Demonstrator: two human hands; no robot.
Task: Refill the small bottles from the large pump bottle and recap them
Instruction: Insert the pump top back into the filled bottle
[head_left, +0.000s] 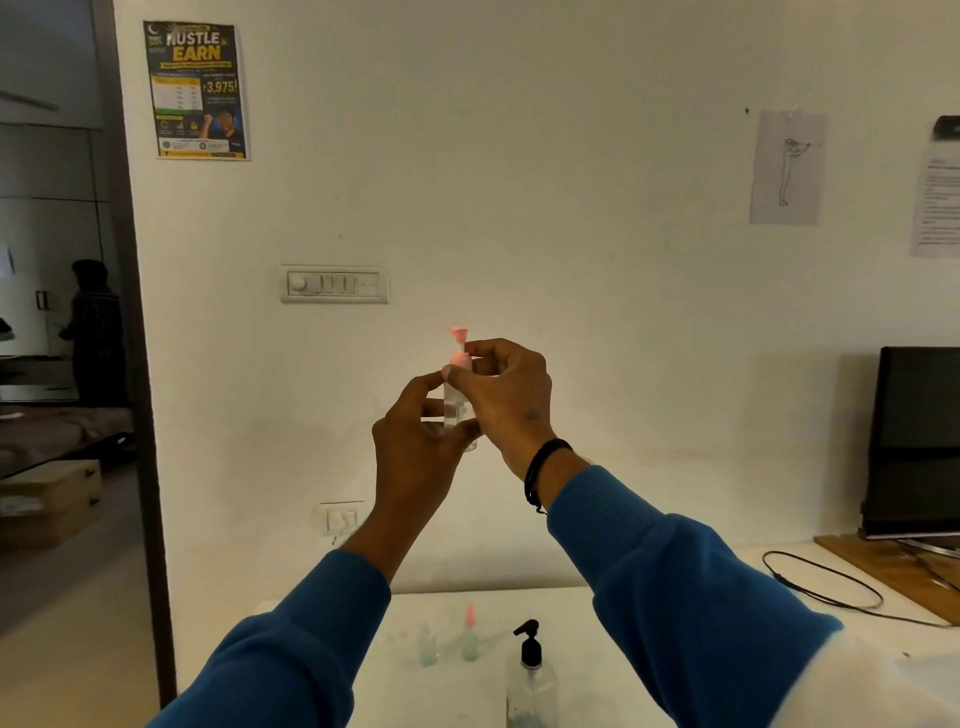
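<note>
Head view: your left fingers (441, 376) grip small bottle (456, 410), right fingers (480, 348) pinch pink cap (460, 358); recapping; next, twist tight.

Single head-worn wide-angle view only; no second view, hence no shared region. Faces forward and slightly down toward the white wall (571, 208), roughly square-on. Wall switch panel (334, 283) near frame centre. Below the panel, table (649, 613) far edge along the lower frame. Left of the panel, open doorway (62, 312). Close range: arms reach up from the lower edge.
</note>
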